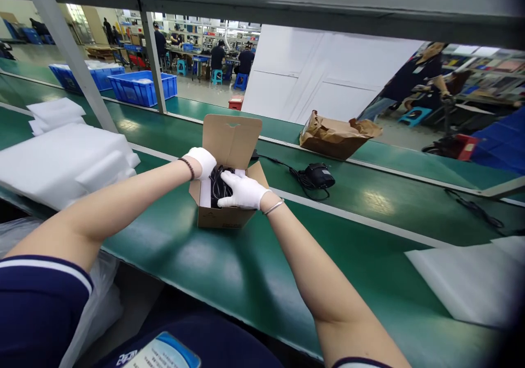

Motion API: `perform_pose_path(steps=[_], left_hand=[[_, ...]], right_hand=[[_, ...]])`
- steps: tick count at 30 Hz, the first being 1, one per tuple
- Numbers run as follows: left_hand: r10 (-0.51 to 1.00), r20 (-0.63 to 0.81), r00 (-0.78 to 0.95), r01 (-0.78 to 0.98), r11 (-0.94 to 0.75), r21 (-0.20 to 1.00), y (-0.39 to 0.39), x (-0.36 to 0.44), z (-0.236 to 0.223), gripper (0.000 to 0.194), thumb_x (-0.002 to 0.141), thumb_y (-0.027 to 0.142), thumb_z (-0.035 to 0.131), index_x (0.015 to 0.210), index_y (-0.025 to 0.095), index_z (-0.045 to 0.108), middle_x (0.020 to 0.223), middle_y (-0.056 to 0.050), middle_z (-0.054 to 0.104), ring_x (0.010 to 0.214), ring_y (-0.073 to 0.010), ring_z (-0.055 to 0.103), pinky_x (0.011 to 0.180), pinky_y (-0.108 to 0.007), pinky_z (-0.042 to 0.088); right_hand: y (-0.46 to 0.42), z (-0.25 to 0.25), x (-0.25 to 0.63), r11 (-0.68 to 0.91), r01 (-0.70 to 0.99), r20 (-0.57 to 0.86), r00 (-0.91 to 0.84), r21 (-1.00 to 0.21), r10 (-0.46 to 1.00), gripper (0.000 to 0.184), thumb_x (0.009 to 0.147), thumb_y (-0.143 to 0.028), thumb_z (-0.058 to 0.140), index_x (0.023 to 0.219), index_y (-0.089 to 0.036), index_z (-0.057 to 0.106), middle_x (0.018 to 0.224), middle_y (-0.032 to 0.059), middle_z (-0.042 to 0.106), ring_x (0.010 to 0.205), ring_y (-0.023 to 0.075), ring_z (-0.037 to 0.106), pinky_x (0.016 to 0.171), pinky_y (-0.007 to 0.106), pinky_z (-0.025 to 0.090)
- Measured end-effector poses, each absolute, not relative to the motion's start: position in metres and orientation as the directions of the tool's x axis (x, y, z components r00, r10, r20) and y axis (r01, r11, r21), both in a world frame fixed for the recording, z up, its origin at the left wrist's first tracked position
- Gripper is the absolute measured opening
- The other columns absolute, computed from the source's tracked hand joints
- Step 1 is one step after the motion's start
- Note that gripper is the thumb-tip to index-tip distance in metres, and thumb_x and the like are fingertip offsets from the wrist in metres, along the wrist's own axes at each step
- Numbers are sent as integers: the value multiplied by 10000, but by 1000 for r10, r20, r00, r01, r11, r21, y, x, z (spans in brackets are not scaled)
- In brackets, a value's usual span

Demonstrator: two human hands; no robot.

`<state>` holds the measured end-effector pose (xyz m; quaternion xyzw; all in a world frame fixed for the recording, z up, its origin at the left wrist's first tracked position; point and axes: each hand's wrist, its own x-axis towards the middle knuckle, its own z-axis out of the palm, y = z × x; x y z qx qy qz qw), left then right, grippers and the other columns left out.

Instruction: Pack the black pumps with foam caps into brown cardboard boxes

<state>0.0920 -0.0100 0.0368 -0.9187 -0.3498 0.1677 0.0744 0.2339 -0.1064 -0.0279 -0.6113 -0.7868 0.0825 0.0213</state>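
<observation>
- Here's the box (221, 218), lid (231, 138) up, sitting near the middle of the green worktop (197, 258), and inside it, dark loops of cable (217, 186) between strips of white padding (205, 194).
- Right hand (245, 190), gloved, lies over those loops, thumb and fingers spread apart; whether the fingertips pinch any cable, I can't tell.
- Left hand (204, 162) is at the box's left rear corner, fingers turned in and partly hidden; no telling whether they're clamped on cardboard or cable.
- Watch those loops! They look springy; let the pressure off too soon and one could pop above the rim and foul the lid.
- Press too hard, though, and the padding could buckle or slip out of line.
- The right flap (259, 175) leans outward just beside the right hand; a careless wrist could crease it, and the bangle (273, 206) might snag its edge.
- Lean unevenly and the light-looking box could skid on that glossy top.
- Behind, an adapter (320, 176) lies with its cord (302, 182) trailing towards the box; a shove backwards could trap that cord underneath.
</observation>
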Motion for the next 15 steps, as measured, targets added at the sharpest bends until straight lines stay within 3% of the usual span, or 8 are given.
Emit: perform_pose_path(steps=[2,5,10,12,15], left_hand=[[684,-255,683,637,-730,-249,-16,102,32,311,703,119,654,1003,110,738,1035,-216,707,1010,-368,653,869,-446,511],[675,-266,689,643,-738,-205,-17,113,30,303,741,120,618,1014,67,739,1031,-241,706,1002,-374,664,863,-441,518],[615,-290,733,607,-784,-128,-4,101,33,323,773,174,577,1048,89,723,1028,-203,722,924,-299,685,810,-331,520],[588,-287,756,590,-802,-91,0,94,29,317,809,220,541,1062,131,709,1033,-162,728,887,-257,685,784,-292,516],[553,-270,788,561,-826,-55,-2,95,17,357,826,286,538,1126,154,679,1057,-150,720,911,-263,685,789,-300,521]], right_hand=[[-105,-31,236,248,955,-65,-261,-161,963,821,803,-589,706,1425,-144,410,1450,193,438,1321,398,397,968,492,477],[-108,-38,237,281,951,51,-277,-127,960,868,792,-596,724,1428,-104,400,1457,225,409,1368,414,332,1048,538,406],[-105,-48,235,247,919,47,-244,-307,969,1035,738,-506,785,1517,-121,224,1544,268,247,1344,436,387,960,536,475],[-101,-51,234,246,912,80,-232,-329,969,1054,720,-498,797,1514,-113,220,1523,273,279,1332,442,399,979,549,458],[-97,-55,232,230,929,167,-187,-289,968,1176,653,-545,840,1505,-35,209,1520,313,260,1419,469,239,1098,585,339]])
